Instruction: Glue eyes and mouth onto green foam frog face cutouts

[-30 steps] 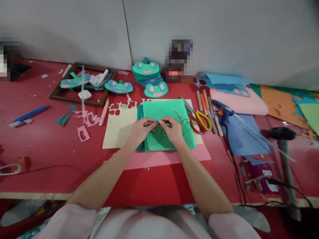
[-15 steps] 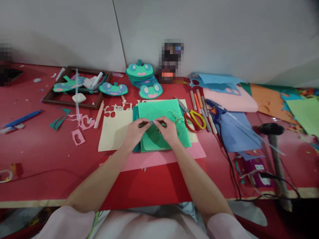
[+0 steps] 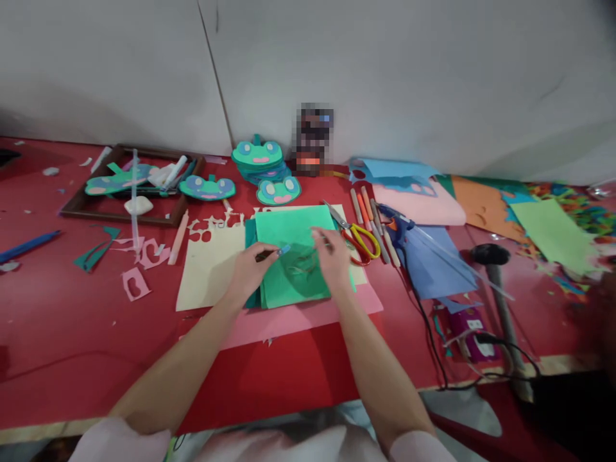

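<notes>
My left hand (image 3: 257, 263) pinches a small light-blue piece (image 3: 283, 249) above a stack of green craft sheets (image 3: 289, 224). What the piece is exactly is too small to tell. My right hand (image 3: 333, 256) hovers over the right side of the same sheets, fingers parted, and I see nothing in it. Between the hands, thin pale scraps (image 3: 302, 264) lie on the green. Just beyond my right hand are scissors (image 3: 359, 239) with red and yellow handles. Under the green stack are a cream sheet (image 3: 206, 276) with cut-outs and a pink sheet (image 3: 269, 327).
Frog-face cut-outs (image 3: 257, 154) are piled at the wall beside a blurred phone-like object (image 3: 314, 138). Left is a wooden frame (image 3: 168, 219) with pens. To the right are markers (image 3: 368, 215), a glue gun (image 3: 397, 223), a mallet (image 3: 491, 255) and a corded purple power box (image 3: 474, 333).
My hands, which met over the green sheets, have come apart; the right has moved away to the right. The light-blue piece now shows in my left fingers. The whole view has shifted.
</notes>
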`<state>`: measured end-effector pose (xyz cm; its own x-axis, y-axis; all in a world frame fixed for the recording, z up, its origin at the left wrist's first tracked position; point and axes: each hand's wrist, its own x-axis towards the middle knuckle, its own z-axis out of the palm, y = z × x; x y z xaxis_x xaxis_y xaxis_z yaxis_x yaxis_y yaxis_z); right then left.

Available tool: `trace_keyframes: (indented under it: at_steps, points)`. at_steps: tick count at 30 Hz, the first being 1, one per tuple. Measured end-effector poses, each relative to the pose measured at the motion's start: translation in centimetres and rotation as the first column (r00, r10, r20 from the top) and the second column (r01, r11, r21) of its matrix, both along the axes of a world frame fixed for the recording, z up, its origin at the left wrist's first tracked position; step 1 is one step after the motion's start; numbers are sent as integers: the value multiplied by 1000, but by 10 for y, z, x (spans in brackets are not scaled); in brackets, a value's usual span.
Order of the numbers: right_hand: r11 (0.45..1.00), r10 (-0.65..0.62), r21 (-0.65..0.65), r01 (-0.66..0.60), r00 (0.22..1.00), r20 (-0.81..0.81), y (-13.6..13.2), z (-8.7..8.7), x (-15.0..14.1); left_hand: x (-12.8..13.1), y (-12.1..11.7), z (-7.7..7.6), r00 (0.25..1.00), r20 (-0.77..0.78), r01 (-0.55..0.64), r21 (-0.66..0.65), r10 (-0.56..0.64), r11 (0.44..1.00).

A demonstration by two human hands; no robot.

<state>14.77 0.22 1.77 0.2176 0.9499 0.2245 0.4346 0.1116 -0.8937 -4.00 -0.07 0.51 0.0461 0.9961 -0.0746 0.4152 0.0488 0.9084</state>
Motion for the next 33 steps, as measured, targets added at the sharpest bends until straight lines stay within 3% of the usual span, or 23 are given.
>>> trace_keyframes:
  at_steps: [2, 4, 7, 10, 15, 19, 26, 28, 33]
  points:
    - [966, -257, 34, 255, 958, 128, 5, 8, 43, 0, 0, 0, 999, -17, 29, 11, -29, 1000]
    - [880, -470, 69, 470, 840, 272, 11, 11, 95, 0, 0, 0, 998, -36, 58, 31, -57, 998]
    - [796, -516, -4, 606, 682, 518, 16, 5, 160, 1, -1, 2, 995, -61, 77, 55, -74, 996]
    - [726, -423, -185, 662, 642, 640, 21, -6, 189, 3, 0, 3, 995, -65, 74, 63, -70, 995]
    - [697, -369, -288, 657, 672, 642, 38, -15, 188, 4, -1, 1, 995, -53, 83, 75, -79, 994]
    - [670, -395, -304, 677, 672, 626, 42, -14, 180, 2, -1, -1, 996, -12, 87, 69, -87, 994]
    - [604, -634, -98, 791, 551, 543, 30, 12, 177, 2, -1, -1, 998, -6, 70, 41, -70, 997]
    - [633, -651, -46, 773, 564, 508, 25, 24, 174, 3, -1, -2, 998, -20, 64, 34, -63, 997]
    - [799, -572, 68, 597, 721, 391, 3, 43, 130, 4, -3, -7, 997, -36, 71, 56, -69, 996]
